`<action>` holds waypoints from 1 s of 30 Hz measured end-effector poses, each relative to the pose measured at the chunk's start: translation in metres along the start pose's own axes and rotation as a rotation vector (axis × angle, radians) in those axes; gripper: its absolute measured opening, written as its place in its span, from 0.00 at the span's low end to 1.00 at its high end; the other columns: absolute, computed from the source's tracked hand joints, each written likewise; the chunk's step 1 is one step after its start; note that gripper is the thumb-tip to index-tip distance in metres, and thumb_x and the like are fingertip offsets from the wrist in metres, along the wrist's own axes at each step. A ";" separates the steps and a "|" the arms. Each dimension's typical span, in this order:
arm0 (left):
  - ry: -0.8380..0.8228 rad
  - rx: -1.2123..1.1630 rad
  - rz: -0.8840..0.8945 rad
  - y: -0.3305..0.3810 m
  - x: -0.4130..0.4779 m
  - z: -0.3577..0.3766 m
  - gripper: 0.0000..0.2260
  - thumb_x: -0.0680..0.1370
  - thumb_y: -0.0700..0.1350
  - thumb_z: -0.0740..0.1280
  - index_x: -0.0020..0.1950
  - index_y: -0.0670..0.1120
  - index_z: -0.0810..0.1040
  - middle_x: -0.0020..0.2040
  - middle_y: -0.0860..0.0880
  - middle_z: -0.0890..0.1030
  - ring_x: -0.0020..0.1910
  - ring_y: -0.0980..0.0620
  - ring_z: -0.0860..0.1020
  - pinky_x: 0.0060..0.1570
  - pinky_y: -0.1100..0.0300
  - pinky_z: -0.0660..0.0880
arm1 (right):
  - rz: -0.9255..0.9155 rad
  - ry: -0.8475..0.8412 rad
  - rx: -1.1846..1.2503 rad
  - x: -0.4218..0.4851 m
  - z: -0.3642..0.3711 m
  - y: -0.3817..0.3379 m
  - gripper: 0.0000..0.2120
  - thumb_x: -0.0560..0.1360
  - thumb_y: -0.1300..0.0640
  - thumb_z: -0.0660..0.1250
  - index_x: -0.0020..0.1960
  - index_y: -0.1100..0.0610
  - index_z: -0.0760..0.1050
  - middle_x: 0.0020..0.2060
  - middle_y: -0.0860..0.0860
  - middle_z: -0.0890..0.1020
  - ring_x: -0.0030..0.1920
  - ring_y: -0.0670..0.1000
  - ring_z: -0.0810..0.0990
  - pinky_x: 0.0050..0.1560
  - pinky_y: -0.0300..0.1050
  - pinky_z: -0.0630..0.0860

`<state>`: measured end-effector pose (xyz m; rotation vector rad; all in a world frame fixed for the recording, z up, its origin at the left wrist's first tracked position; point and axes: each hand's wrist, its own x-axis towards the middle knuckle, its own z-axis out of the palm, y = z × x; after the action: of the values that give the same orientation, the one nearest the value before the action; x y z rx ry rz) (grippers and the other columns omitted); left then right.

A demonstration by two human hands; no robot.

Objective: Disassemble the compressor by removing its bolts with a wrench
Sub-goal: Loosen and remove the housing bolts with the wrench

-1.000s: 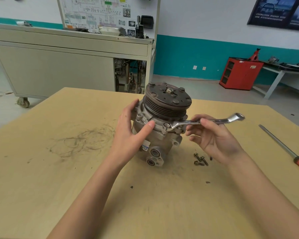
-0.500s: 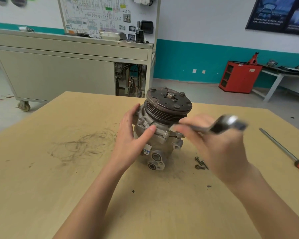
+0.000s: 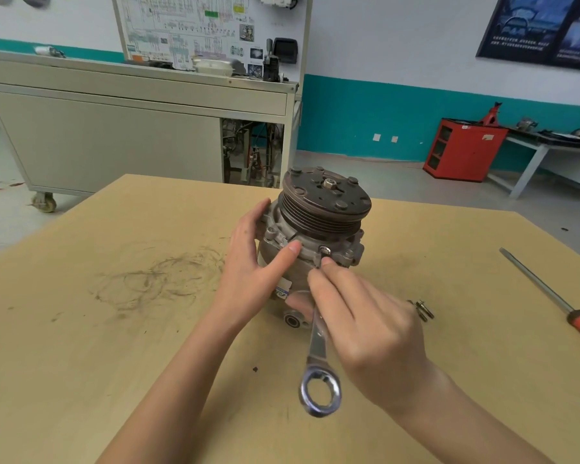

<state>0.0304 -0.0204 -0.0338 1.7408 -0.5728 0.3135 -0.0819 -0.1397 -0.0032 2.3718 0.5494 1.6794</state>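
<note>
Two bare hands on a compressor (image 3: 315, 239), upright near the middle of a pale, scuffed wooden table (image 3: 114, 346). Cast grey metal body, dark ribbed pulley above, flat round plate on top with a small hex nut at its centre. Left hand (image 3: 258, 272) wrapped round the body's left side, thumb laid straight across the front flange, fingers curved behind. Right hand (image 3: 365, 329) closed round a shiny steel wrench (image 3: 318, 363), shank tucked under the palm, ring end hanging toward the camera, clear of the compressor; other end hidden by the fingers. Right fingertips (image 3: 329, 262) touching a bright bolt (image 3: 324, 251) on the front flange, just below the pulley. Just right of that hand, on the wood: small loose bolts (image 3: 422, 309), count unclear. Further right, well apart: long screwdriver (image 3: 546, 299), thin round steel shaft, red-orange handle. Dark circular scratch marks on the wood to the left. Behind the table: beige wheeled cabinet (image 3: 114, 145) and a red box (image 3: 462, 149) against a teal-and-white wall.
</note>
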 end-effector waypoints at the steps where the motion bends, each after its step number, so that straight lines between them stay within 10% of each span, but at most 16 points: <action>1: 0.001 0.000 0.002 0.000 0.000 0.000 0.31 0.75 0.52 0.70 0.75 0.51 0.62 0.70 0.55 0.69 0.68 0.61 0.68 0.62 0.77 0.63 | 0.002 0.012 0.041 -0.002 0.001 0.004 0.17 0.78 0.53 0.64 0.41 0.64 0.82 0.37 0.57 0.84 0.35 0.52 0.83 0.32 0.41 0.78; 4: 0.009 -0.016 -0.011 0.001 0.000 0.001 0.32 0.73 0.55 0.68 0.75 0.51 0.63 0.71 0.56 0.69 0.68 0.61 0.67 0.63 0.74 0.63 | 0.171 0.059 0.423 -0.018 0.005 0.024 0.15 0.80 0.56 0.62 0.42 0.64 0.82 0.42 0.56 0.84 0.42 0.51 0.84 0.42 0.40 0.80; 9: 0.042 0.021 -0.024 0.003 0.000 -0.001 0.38 0.68 0.65 0.66 0.76 0.56 0.61 0.71 0.61 0.65 0.66 0.70 0.63 0.60 0.73 0.60 | 1.047 -0.193 1.776 -0.034 0.023 0.079 0.11 0.76 0.60 0.61 0.44 0.57 0.82 0.50 0.56 0.83 0.44 0.57 0.83 0.40 0.46 0.80; 17: 0.014 0.033 -0.063 0.001 0.000 -0.001 0.37 0.69 0.63 0.66 0.76 0.57 0.60 0.69 0.61 0.67 0.61 0.75 0.65 0.61 0.65 0.63 | 1.189 -0.431 2.030 -0.017 0.062 0.118 0.16 0.62 0.50 0.80 0.44 0.58 0.84 0.37 0.56 0.84 0.35 0.49 0.83 0.35 0.37 0.79; 24: 0.007 0.027 -0.074 0.000 0.000 -0.001 0.37 0.69 0.64 0.65 0.76 0.58 0.60 0.72 0.57 0.68 0.68 0.62 0.66 0.65 0.61 0.64 | 0.784 0.127 1.087 0.006 0.018 0.094 0.13 0.77 0.51 0.64 0.38 0.53 0.81 0.29 0.51 0.82 0.27 0.50 0.81 0.28 0.41 0.77; 30: -0.001 0.041 -0.071 0.000 -0.001 -0.001 0.35 0.73 0.58 0.69 0.76 0.55 0.60 0.71 0.57 0.67 0.68 0.61 0.66 0.67 0.60 0.64 | 0.041 0.055 0.217 0.029 -0.007 0.042 0.12 0.72 0.61 0.73 0.31 0.63 0.78 0.24 0.54 0.76 0.22 0.53 0.73 0.21 0.40 0.68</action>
<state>0.0295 -0.0195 -0.0337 1.7962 -0.5076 0.2763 -0.0717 -0.1671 0.0389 2.5060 0.7315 1.7905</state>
